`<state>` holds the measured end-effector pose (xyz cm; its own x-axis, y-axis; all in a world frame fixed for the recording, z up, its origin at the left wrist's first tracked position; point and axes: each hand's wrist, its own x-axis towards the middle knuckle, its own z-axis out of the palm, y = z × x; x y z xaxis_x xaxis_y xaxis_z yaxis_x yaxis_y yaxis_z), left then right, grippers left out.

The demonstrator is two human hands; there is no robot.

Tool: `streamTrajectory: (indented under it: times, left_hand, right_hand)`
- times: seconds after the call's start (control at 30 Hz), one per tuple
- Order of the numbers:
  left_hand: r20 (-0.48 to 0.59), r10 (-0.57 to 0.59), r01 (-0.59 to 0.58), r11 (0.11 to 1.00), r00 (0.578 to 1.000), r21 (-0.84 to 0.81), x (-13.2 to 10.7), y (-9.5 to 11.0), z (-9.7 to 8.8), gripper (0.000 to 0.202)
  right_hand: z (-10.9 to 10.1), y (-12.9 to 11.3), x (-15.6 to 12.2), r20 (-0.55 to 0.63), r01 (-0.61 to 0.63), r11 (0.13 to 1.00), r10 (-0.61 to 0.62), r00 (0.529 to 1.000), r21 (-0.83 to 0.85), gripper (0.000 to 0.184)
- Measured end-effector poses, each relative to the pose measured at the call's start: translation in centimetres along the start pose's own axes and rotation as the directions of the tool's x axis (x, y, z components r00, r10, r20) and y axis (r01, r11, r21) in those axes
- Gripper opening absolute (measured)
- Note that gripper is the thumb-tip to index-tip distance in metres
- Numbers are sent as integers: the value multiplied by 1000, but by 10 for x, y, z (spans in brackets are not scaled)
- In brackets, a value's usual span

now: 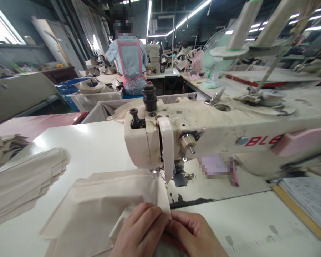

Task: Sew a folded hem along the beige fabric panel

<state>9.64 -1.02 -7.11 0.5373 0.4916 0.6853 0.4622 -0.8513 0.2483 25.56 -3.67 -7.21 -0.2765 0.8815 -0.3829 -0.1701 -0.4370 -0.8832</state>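
Note:
A beige cloth piece (101,210) lies folded on the white sewing table (101,150), its edge running up under the presser foot (160,175) of a cream industrial sewing machine (160,135). My left hand (139,230) and my right hand (189,233) meet at the bottom of the view, and both pinch the cloth's folded edge just in front of the needle area. The needle itself is hidden by the machine's cream cover. To the left, a stack of similar cut beige cloth pieces (24,182) rests on the table.
Bundled pieces (2,151) sit at the table's left edge, and papers (307,203) lie at the right. Thread cones (243,25) stand above the machine. Ahead, a person in a blue shirt and pink apron (130,59) sits among fabric bins (96,101) beside a fan (216,60).

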Motion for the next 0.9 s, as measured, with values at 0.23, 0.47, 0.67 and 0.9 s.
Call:
streamTrajectory:
  times: [0.23, 0.47, 0.67, 0.9]
  left_hand:
    - [28, 22, -22, 1000, 999, -1, -3, 0, -1, 26]
    - [77, 12, -9, 999, 997, -36, -6, -3, 3, 21]
    - [73, -9, 16, 995, 997, -98, -6, -3, 0, 16]
    - [82, -124, 139, 967, 989, -212, -9, -4, 0, 20]
  right_hand:
    - [-3, -3, -2, 11, -14, 1000, 14, 1000, 17, 30]
    - [-2, 2, 2, 112, -71, 956, 41, 993, 284, 23]
    - [3, 9, 10, 216, -138, 885, 43, 976, 444, 34]
    - [0, 18, 4, 99, -71, 961, 46, 994, 267, 37]
